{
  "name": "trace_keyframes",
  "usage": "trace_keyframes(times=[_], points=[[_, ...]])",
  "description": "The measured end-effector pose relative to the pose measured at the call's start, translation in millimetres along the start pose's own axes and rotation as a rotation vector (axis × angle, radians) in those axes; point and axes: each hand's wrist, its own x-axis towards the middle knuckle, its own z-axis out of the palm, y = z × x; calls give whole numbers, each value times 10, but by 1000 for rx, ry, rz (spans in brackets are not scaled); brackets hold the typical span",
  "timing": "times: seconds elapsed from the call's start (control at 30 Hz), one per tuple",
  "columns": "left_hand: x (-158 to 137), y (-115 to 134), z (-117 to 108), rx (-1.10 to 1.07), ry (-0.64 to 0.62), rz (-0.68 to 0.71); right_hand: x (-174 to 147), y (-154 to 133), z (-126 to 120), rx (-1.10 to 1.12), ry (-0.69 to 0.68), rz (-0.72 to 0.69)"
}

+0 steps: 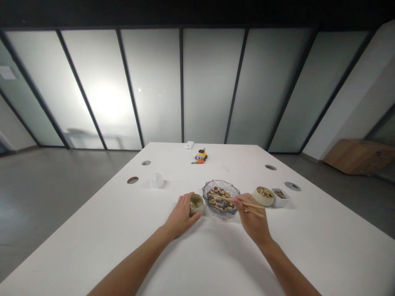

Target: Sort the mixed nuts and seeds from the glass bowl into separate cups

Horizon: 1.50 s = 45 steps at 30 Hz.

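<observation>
My left hand is wrapped round a small greenish-beige cup that stands on the white table. Just right of the cup sits a scalloped clear glass bowl with a mix of pale peanuts and dark pieces in it. A pair of wooden chopsticks is in the grip of my right hand, beside the bowl's right side. Their tips reach over the bowl's contents; whether they pinch a piece is too small to tell.
Right of the bowl stand a beige bowl of peanuts and a white dish with dark pieces. A white cup stands on the left. Farther back are a yellow toy vehicle, a toy carrot and a white device.
</observation>
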Motion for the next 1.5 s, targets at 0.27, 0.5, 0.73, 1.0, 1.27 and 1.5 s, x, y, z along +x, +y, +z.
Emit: trace_keyframes(times=[0.27, 0.5, 0.73, 1.0, 1.27, 1.5], points=[[5, 7, 1, -3, 4, -1, -44, 41, 79, 65, -94, 25], [7, 1, -1, 0, 2, 7, -59, 72, 87, 94, -131, 25], [10, -5, -3, -3, 8, 10, -48, 87, 80, 63, -72, -2], [14, -13, -6, 3, -12, -11, 9, -20, -22, -8, 113, -50], [6, 2, -5, 4, 0, -14, -35, -151, 4, 69, 32, -72], [7, -10, -10, 5, -4, 8, 9, 125, -13, 27, 33, -58]])
